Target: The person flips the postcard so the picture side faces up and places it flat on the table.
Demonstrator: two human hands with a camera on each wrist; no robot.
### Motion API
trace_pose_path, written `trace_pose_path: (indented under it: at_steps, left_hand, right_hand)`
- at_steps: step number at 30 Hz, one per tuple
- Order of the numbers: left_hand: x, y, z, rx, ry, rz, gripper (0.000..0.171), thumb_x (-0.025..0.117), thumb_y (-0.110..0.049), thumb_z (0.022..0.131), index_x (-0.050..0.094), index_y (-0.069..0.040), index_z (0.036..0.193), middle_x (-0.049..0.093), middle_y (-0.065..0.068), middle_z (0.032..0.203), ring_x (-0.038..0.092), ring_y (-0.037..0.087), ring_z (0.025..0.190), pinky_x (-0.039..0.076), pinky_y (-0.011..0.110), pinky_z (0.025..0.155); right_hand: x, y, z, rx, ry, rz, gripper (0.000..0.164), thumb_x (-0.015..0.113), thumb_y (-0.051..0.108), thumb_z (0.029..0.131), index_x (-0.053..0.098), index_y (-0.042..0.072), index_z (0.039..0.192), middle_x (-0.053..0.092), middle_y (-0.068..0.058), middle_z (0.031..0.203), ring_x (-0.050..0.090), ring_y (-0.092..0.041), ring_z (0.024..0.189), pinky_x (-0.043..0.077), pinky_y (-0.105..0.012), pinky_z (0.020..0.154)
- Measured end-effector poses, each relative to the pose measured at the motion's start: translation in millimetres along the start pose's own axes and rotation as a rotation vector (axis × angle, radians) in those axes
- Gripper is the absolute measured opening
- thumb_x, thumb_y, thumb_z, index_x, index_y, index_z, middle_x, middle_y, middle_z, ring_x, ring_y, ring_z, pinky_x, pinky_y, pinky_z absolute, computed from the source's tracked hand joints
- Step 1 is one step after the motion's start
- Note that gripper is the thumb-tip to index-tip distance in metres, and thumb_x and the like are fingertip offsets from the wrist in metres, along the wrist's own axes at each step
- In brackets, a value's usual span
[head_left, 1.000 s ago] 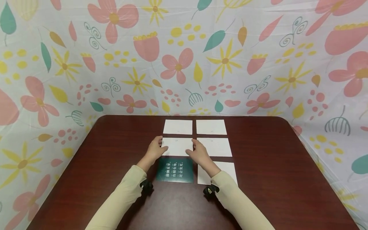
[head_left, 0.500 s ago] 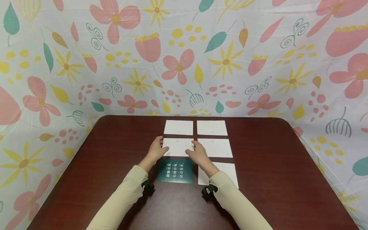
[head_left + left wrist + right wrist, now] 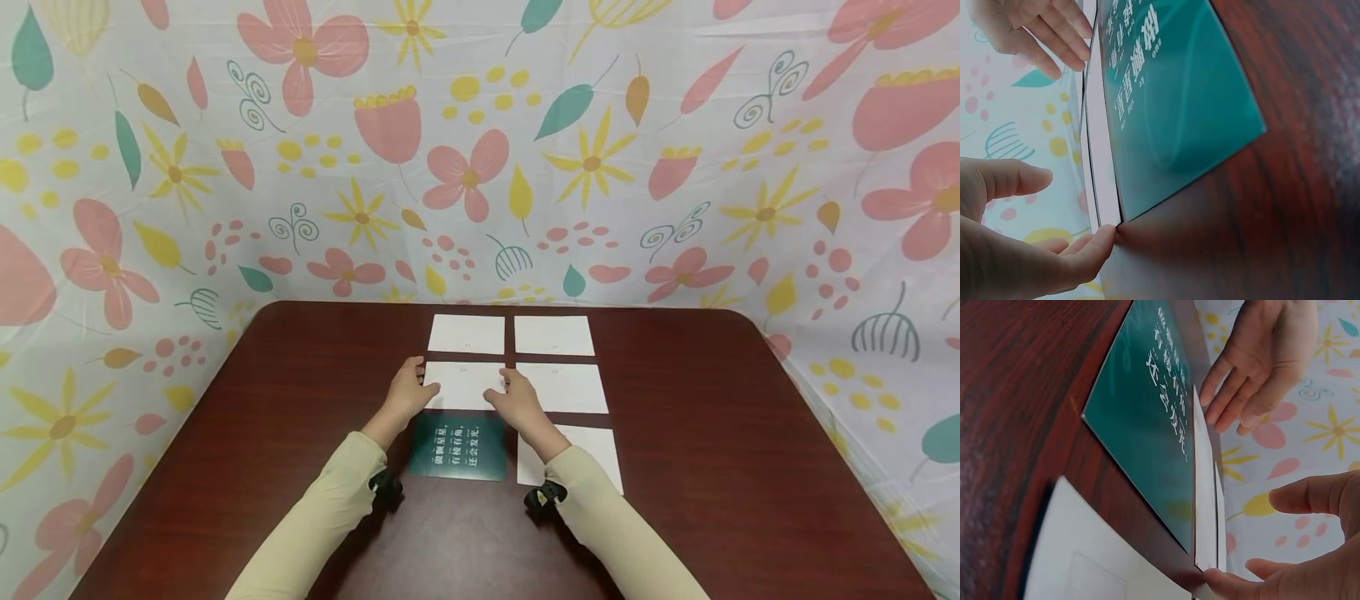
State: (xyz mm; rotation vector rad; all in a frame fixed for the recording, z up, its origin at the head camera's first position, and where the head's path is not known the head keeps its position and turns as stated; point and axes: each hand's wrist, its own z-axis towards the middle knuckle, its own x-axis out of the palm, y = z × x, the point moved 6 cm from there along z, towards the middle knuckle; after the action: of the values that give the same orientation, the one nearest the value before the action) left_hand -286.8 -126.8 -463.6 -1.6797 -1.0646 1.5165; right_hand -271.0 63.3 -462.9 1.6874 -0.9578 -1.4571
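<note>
Two pale sleeves [image 3: 315,508] reach in from the near side of the counter [image 3: 225,467], each with a small black device [image 3: 386,487] at the wrist. Between them lies the green card [image 3: 461,467] with its white lettering, and right of it a white card [image 3: 592,458], partly under the right forearm.

Just beyond the green card, about midway between the counter's left and right edges, the blank card [image 3: 465,387] lies flat between the hands. The left hand [image 3: 405,393] is loosely spread, its fingertips at the card's left side, thumb raised clear; the right hand [image 3: 517,398] mirrors it on the right. Neither has hold of anything.

This looks like a straightening touch. I'd nudge with both sides evenly, thumbs off the surface, lining the edge up with the green card and the neighbouring card [image 3: 564,388] to the right. A light push is best, since thin card could slide too far, and the right forearm should clear the white card beneath it.

Farther on, the far-left card [image 3: 467,335] and far-right card [image 3: 553,335] lie just inside the counter's far edge, before a flowered cloth [image 3: 468,175].
</note>
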Motion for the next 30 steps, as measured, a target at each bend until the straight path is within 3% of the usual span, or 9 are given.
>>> trace_pose_path:
  at_steps: [21,30]
  left_hand:
    - [-6.4,8.2,4.6,-0.047,-0.019,-0.007,0.053,0.059,-0.001,0.088,0.041,0.012,0.136,0.053,0.029,0.124,0.052,0.040,0.114,0.048,0.046,0.092]
    - [-8.9,4.0,4.2,-0.057,-0.008,-0.010,0.050,0.057,-0.002,0.089,0.045,0.012,0.135,0.053,0.027,0.123,0.052,0.036,0.112,0.049,0.044,0.091]
  right_hand:
    - [-6,-2,3,0.067,-0.046,0.095,0.057,0.056,0.007,0.087,0.040,-0.013,0.138,0.047,-0.032,0.134,0.049,-0.043,0.123,0.043,-0.050,0.099]
    - [-10,-6,7,0.094,-0.068,0.141,0.053,0.054,0.003,0.086,0.042,-0.015,0.135,0.052,-0.029,0.124,0.053,-0.039,0.113,0.048,-0.045,0.094]
